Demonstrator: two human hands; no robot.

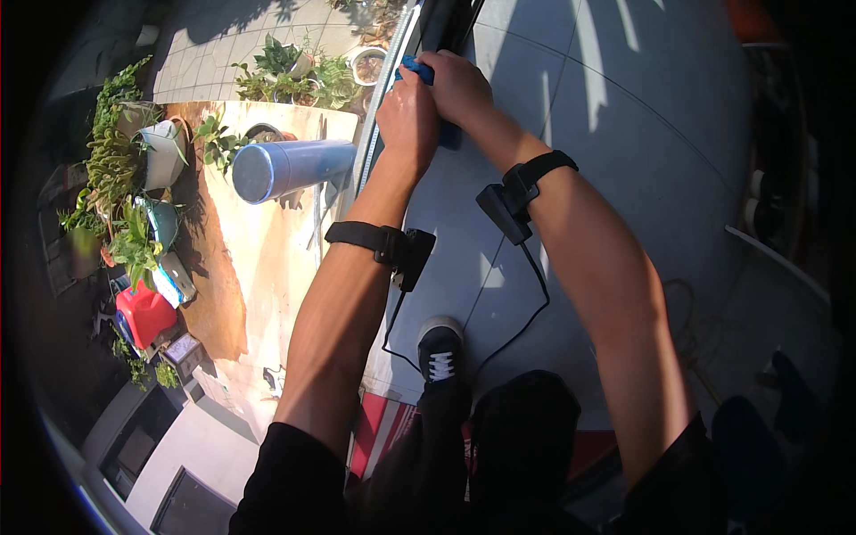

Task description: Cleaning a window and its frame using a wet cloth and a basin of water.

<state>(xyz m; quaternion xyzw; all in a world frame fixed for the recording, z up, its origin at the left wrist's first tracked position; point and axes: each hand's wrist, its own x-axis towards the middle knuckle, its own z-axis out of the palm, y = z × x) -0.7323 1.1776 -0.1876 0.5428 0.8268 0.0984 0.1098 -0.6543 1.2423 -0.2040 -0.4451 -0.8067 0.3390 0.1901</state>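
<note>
Both hands meet near the top centre, around a crumpled blue cloth (416, 69). My left hand (409, 114) has its fingers closed on the cloth's near side. Just right of it, my right hand (460, 83) also grips the cloth, its fingers partly hidden. The hands are beside a dark-framed door or window edge (449, 23). Left of my left forearm, a blue cylindrical bottle (291, 167) points its round end towards the left. Each forearm bears a black strap with a small black box and a cable.
Potted plants (164, 154) and a red plastic container (146, 313) line the left side, by a wooden board (224, 267). More pots (369, 65) stand beyond. My dark shoe (440, 354) is on grey floor tiles (622, 167), near a red striped mat (380, 428). Dark shoes lie at right.
</note>
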